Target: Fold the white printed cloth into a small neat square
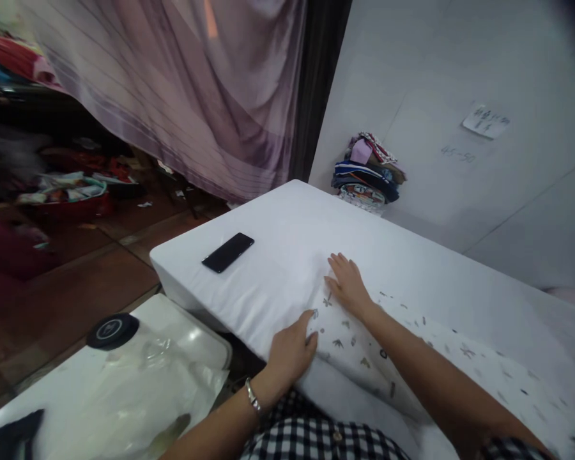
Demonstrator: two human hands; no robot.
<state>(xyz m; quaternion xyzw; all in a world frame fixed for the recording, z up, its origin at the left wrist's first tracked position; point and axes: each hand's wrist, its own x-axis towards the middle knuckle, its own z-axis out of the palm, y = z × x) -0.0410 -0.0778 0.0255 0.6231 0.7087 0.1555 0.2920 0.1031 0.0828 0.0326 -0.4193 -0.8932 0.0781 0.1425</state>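
A white cloth printed with small scattered motifs [359, 342] lies along the near side of a long white-covered table [287, 223] and hangs over its front edge. My right hand [349, 284] rests flat, fingers stretched, at the far end of the print. Nearer to me, my left hand [291, 348] touches the cloth's left edge at the table's front; its thumb and index finger are spread apart, and the other fingers are partly hidden. A bracelet [253, 396] circles the left wrist. Beyond the hands, a black phone [229, 252] lies on the white cover.
At left, a lower white surface [206, 348] holds a clear plastic bag [144, 383] and a round black object [112, 330]. Folded clothes [367, 172] are stacked by the wall. A pinkish curtain [186, 83] hangs behind; a filled red basin [76, 204] stands on the floor.
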